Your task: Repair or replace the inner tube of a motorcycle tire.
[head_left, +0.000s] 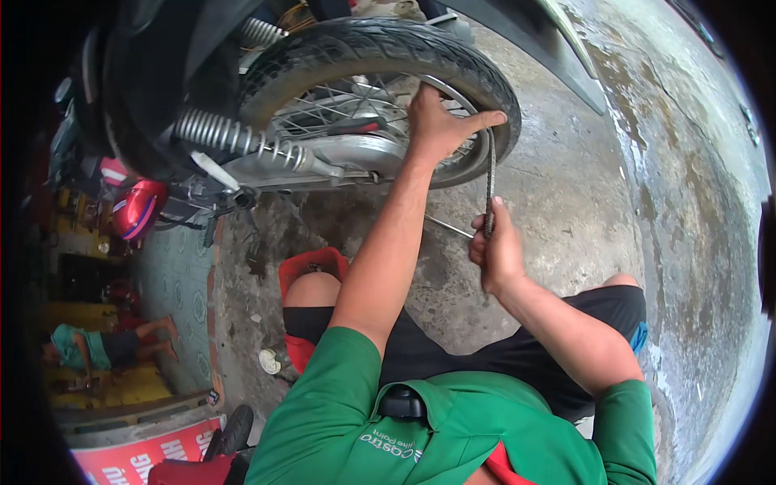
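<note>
My left hand grips the right side of a motorcycle wheel, fingers over the silver rim and thumb stretched onto the black tyre. My right hand, closed, holds the lower end of a long metal tyre lever, whose top meets the tyre and rim below my left thumb. A red-and-black handled tool lies across the spokes. A thin metal rod runs behind my right hand, below the wheel.
Coil shock absorbers and a swingarm adjoin the wheel. A red plastic bin is beside my left knee on the stained concrete. At left are a red helmet, another person on a tiled area and a red sign.
</note>
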`<state>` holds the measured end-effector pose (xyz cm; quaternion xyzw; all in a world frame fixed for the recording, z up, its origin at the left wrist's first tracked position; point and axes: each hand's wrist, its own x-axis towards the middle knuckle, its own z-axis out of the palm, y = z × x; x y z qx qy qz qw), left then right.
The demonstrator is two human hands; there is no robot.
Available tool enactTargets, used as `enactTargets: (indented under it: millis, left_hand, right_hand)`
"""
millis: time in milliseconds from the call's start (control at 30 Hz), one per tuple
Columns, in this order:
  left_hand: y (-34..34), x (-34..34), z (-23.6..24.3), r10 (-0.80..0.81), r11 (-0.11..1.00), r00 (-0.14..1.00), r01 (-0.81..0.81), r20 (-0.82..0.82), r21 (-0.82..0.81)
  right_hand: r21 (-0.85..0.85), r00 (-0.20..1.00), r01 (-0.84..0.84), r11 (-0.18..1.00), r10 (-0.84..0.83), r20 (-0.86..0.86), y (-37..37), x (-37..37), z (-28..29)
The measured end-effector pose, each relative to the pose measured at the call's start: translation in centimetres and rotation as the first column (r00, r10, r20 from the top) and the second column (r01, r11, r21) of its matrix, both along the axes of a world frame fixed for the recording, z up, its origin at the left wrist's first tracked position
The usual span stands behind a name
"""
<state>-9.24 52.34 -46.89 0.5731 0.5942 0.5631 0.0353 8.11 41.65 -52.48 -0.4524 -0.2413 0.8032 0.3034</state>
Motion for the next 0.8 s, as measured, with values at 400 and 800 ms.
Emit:
enactTargets:
  millis: [400,800]
  left_hand:
    - [-0.9,2.3,1.6,-0.041,0.999,0.888,0.024,0.458,0.043]
    - [-1.6,6.5,-0.7,0.361,0.860,0.819,-0.478,0.446,0.180]
  right_hand:
    - [0.154,0.941,-0.247,0.957,0.199,0.273,4.9,-13.4,-19.7]
    - [0.097,0.827,-0.501,0.860,0.443,0.346,4.9,-15.9,-15.8]
